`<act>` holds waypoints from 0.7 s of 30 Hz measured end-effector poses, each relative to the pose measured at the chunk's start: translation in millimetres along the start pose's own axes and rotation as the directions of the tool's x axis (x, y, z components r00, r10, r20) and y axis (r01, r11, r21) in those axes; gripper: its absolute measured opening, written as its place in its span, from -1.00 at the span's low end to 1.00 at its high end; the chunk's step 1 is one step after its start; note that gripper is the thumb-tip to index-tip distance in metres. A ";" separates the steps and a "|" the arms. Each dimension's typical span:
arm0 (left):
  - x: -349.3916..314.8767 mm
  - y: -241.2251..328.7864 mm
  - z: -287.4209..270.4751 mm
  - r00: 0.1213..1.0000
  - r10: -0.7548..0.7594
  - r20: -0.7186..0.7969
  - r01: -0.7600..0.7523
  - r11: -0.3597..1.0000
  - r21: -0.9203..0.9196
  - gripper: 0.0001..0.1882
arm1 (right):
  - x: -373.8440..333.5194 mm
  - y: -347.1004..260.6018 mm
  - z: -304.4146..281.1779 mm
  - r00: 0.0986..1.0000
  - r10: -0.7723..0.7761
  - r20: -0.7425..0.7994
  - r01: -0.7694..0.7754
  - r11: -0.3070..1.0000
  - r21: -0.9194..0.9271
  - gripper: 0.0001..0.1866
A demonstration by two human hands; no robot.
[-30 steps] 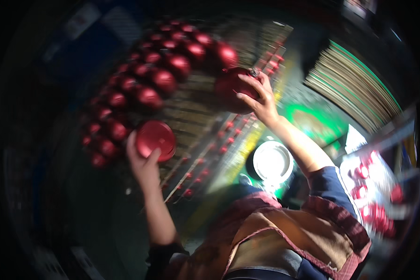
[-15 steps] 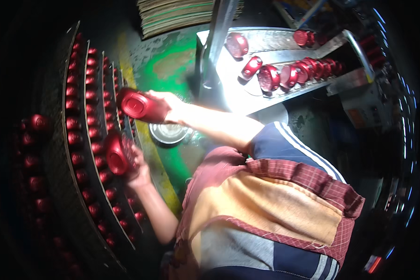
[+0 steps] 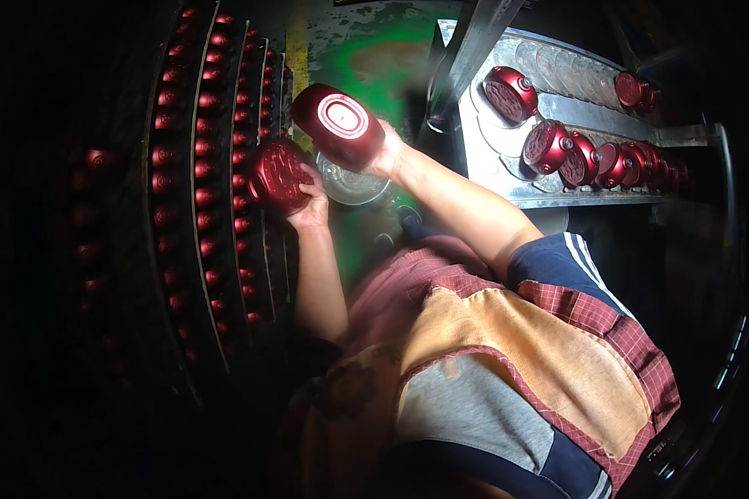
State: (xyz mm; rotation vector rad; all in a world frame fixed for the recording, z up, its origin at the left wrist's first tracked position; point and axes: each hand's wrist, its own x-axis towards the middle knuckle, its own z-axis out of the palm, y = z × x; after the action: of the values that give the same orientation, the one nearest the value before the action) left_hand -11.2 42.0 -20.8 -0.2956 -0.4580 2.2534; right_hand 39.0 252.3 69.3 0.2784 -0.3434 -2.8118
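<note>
My right hand (image 3: 387, 153) is closed round one end of a glossy dark-red rounded piece (image 3: 320, 137), like a shell or vessel, whose pale oval ring faces up. Just below and to its left, my left hand (image 3: 310, 202) grips a second red rounded piece (image 3: 279, 176) that shows a rippled, shiny face. The two pieces are very close together; whether they touch I cannot tell. Under my hands a round, shiny pan (image 3: 358, 185) is partly hidden by them.
To the left stand tall racks (image 3: 198, 108) with rows of small red pieces. At right, a metal trough (image 3: 524, 195) carries several red rounded pieces (image 3: 548, 146), beside a metal post (image 3: 474, 58). The green floor (image 3: 383, 71) has a yellow stripe.
My view has shifted, so the scene sits differently in the picture. My hands have come closer together, and the left piece has turned from its oval ring to its rippled face.
</note>
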 end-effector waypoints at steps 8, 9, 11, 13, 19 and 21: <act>-33.1 3.8 -36.6 0.990 -0.127 -0.058 0.128 0.992 0.018 -0.25 | -103.3 13.9 -34.5 0.931 -0.336 -0.145 0.293 0.921 -0.256 -0.62; -46.8 3.8 -40.0 0.987 -0.132 -0.095 0.137 0.989 0.052 -0.23 | -127.0 13.4 -35.4 0.903 -0.410 -0.128 0.357 0.882 -0.307 -0.60; -76.9 0.7 -45.6 0.977 -0.107 -0.182 0.135 0.980 0.147 -0.20 | -186.6 8.0 -30.6 0.815 -0.568 -0.117 0.496 0.788 -0.365 -0.52; -102.2 -0.6 -46.2 0.955 -0.082 -0.285 0.151 0.961 0.231 -0.24 | -257.0 -9.1 -13.6 0.691 -0.719 -0.068 0.623 0.641 -0.448 -0.40; -110.2 -46.5 -33.4 0.818 0.346 -0.460 0.169 0.619 0.767 -0.41 | -425.1 -137.9 78.9 -0.036 -0.950 0.312 0.428 -0.296 -0.854 -0.42; -90.8 -87.5 -22.2 0.915 0.253 -0.314 0.157 0.494 0.855 -0.36 | -437.7 -202.0 95.9 -0.173 -0.806 0.566 -0.037 -0.569 -0.822 -0.45</act>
State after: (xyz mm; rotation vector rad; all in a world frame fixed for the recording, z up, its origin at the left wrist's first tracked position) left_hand 114.5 32.3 1.2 -0.2127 0.9598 2.0851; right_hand 374.6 595.4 175.3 1.8783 3.1944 -2.0308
